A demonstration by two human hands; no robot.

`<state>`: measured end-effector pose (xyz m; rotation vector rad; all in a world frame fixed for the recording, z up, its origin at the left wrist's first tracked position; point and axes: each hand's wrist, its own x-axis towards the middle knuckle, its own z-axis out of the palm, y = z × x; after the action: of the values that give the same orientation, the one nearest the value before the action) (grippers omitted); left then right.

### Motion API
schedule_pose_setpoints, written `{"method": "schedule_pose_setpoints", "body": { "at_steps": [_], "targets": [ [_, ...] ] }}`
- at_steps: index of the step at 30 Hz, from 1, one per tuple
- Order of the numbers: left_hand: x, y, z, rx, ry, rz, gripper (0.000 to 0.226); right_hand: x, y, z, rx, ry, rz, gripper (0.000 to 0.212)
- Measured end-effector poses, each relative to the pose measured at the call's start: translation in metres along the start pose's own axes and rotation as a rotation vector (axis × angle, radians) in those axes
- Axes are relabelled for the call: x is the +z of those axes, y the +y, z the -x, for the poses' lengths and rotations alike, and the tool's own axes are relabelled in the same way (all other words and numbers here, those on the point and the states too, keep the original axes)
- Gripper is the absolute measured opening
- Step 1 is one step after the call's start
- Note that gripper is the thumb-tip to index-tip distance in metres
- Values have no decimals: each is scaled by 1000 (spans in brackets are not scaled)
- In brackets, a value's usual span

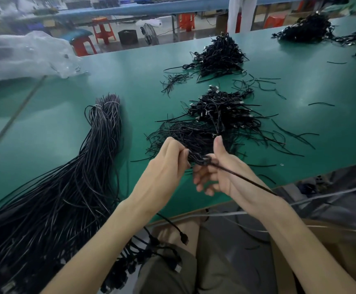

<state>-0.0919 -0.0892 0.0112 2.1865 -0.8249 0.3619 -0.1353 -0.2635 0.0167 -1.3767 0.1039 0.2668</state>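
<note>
Both hands work above the green table (56, 128) near its front edge. My left hand (168, 164) grips a small coiled black cable (196, 159) between curled fingers and thumb. My right hand (217, 170) pinches the same coil at a knot-like wrap, thumb raised. A black strand (243, 177) runs from the coil back over my right wrist. Just beyond my hands lies a loose heap of thin black ties (185, 134), and behind it a pile of bundled cables with plugs (223, 109).
A thick long bundle of black cables (71, 187) lies at the left, its plug ends hanging over the table edge. More bundled piles (219, 54) sit farther back and at the far right (306, 28). A clear plastic bag (24, 54) lies at the back left. Red stools stand beyond the table.
</note>
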Motion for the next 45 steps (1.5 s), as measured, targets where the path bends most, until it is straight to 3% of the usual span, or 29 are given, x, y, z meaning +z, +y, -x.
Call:
{"method": "schedule_pose_setpoints", "body": {
  "at_steps": [5,9,11,15,19,22,25,28,31,32,34,37,39,42,45],
  "targets": [
    [1,2,0,178,50,-178,28,-2,5,2,-68,-81,-13,42],
    [8,3,7,95,38,-115,26,8,12,2,-255,64,44,30],
    [13,7,11,-63,29,46,23,17,16,3,-360,105,92,25],
    [22,15,15,-288,122,405,28,36,25,3,-551,210,503,15],
    [21,20,18,-396,105,682,32,37,32,1,-621,208,645,36],
    [15,10,14,-525,25,910,33,31,34,-4,-605,195,766,44],
    [4,3,10,-537,-126,1074,28,18,32,-6,-629,142,789,41],
    [-2,-1,6,-460,-133,860,35,10,33,-9,-733,287,1011,44],
    [-1,0,5,-357,18,636,38,14,37,-6,-762,668,1177,46],
    [-1,2,5,-328,73,589,36,16,40,-3,-775,742,1146,40],
    [1,6,7,-253,150,485,32,18,42,4,-714,689,887,27],
    [2,7,11,-134,122,252,26,26,32,7,-289,317,187,57],
    [2,8,14,-48,57,128,20,25,24,6,-103,144,-95,71],
    [3,11,18,84,29,43,18,21,17,6,-121,105,-201,49],
    [5,10,21,121,57,-4,30,20,18,4,-246,187,-44,24]
  ]
}}
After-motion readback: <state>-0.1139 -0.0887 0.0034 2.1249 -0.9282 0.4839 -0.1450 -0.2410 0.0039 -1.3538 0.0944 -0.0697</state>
